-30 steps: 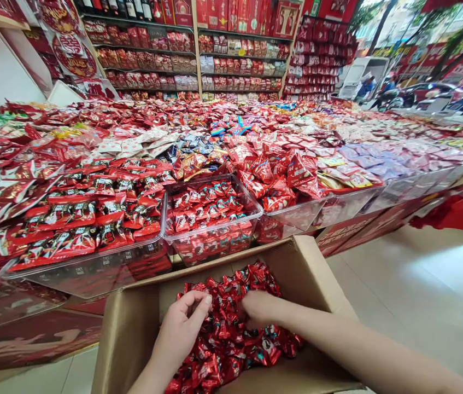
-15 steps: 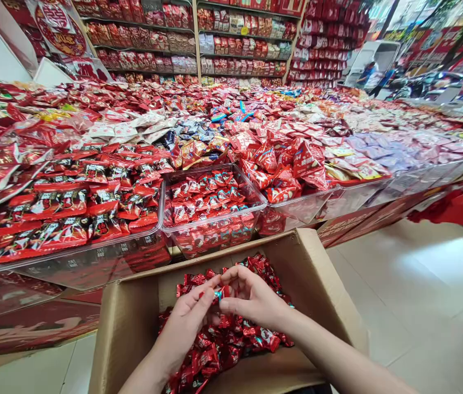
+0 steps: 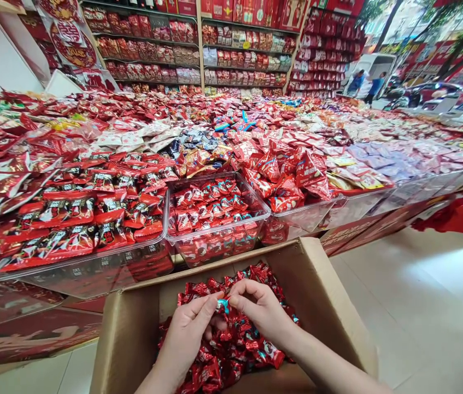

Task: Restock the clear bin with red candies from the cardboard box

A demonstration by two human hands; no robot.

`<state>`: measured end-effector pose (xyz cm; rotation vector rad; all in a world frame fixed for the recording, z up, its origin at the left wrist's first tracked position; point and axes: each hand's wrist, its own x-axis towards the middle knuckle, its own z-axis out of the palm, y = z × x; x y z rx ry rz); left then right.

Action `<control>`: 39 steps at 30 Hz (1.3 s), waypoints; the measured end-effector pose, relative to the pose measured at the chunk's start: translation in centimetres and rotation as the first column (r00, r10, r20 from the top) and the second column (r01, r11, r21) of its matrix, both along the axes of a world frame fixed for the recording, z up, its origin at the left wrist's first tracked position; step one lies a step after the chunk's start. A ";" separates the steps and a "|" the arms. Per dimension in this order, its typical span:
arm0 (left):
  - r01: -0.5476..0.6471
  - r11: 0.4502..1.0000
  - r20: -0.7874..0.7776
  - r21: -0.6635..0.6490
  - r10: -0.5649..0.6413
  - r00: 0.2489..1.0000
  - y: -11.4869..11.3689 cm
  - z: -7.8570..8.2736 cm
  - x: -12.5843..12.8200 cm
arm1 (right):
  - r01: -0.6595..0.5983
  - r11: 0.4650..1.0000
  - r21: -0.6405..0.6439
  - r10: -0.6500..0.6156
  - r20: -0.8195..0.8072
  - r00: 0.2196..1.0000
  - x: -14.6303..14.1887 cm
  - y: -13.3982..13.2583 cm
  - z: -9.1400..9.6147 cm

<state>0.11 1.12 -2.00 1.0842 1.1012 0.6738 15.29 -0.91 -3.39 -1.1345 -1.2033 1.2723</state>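
Note:
My left hand [image 3: 188, 332] and my right hand [image 3: 261, 309] meet over an open cardboard box [image 3: 133, 323] filled with several small red-wrapped candies [image 3: 237, 350]. Both hands pinch one small candy [image 3: 223, 304] with a blue and red wrapper between their fingertips, left fingers on its left end, right fingers on its right end. Just beyond the box stands a clear plastic bin [image 3: 218, 232] holding the same kind of red candies.
A wide display of clear bins [image 3: 87, 262] heaped with red snack packets stretches left and right. Shelves [image 3: 198, 49] of red boxes line the back wall. Pale tiled floor [image 3: 420, 306] lies to the right. Two people [image 3: 366, 85] stand far off by a doorway.
One second ago both hands were down in the candy pile. They have risen and come together, pinching one candy between them. The view shifted slightly.

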 end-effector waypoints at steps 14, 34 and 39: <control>-0.269 0.960 0.030 -0.076 0.272 0.962 0.1 0.9 -0.4 | -0.258 0.860 0.440 -0.199 0.756 0.623 2.5 10.4 13.8; -0.248 0.945 0.344 -0.214 0.311 0.886 -0.2 1.2 -1.1 | -0.354 0.927 0.123 0.155 0.735 0.661 0.5 3.0 9.5; -0.213 0.968 0.366 -0.132 0.247 0.897 -0.6 0.9 -0.9 | -0.407 0.887 0.220 0.112 0.752 0.650 1.4 3.1 9.7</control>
